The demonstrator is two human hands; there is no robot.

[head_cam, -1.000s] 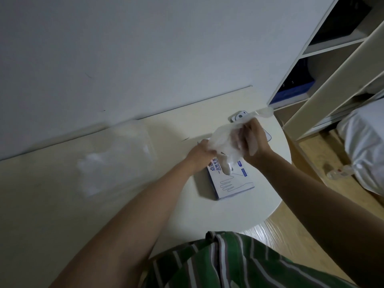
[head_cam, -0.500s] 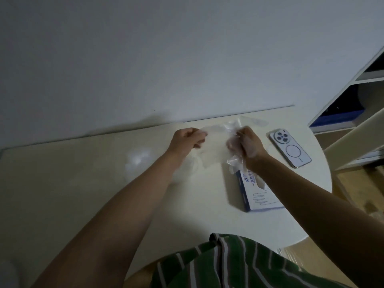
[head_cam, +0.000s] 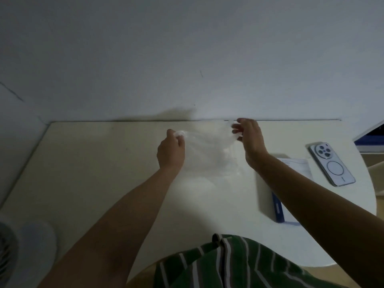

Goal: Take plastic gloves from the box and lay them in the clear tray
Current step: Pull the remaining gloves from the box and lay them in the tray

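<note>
At the fingertips of our left hand point(head_cam: 171, 150), the curled fingers point(head_cam: 180, 135) and thumb pinch a bunched corner of a plastic glove point(head_cam: 207, 142). Our right hand point(head_cam: 250, 140) holds the opposite edge. Its fingers point(head_cam: 235, 129) are bent and slightly spread, and the film gathers against them near the thumb, so the grip looks lighter than the left one.

The glove is stretched between the two hands as a thin, nearly colourless sheet. It is cloudy white where it wrinkles and see-through elsewhere, so the cream table point(head_cam: 93, 173) shows through it. Its finger shapes are too blurred to make out.

It hangs over the far middle of the table, close to the grey wall point(head_cam: 187, 59). Below it lies a pale, glassy patch that we take for the clear tray point(head_cam: 236, 170). We cannot trace the tray's rim, nor tell whether the glove touches it.

Under our right forearm, and partly hidden by it, the white and blue glove box point(head_cam: 295, 165) lies flat. A phone point(head_cam: 331, 164) rests face down just beyond it, toward the table's rounded right end. Nearest to us is a green striped shirt point(head_cam: 228, 265).
</note>
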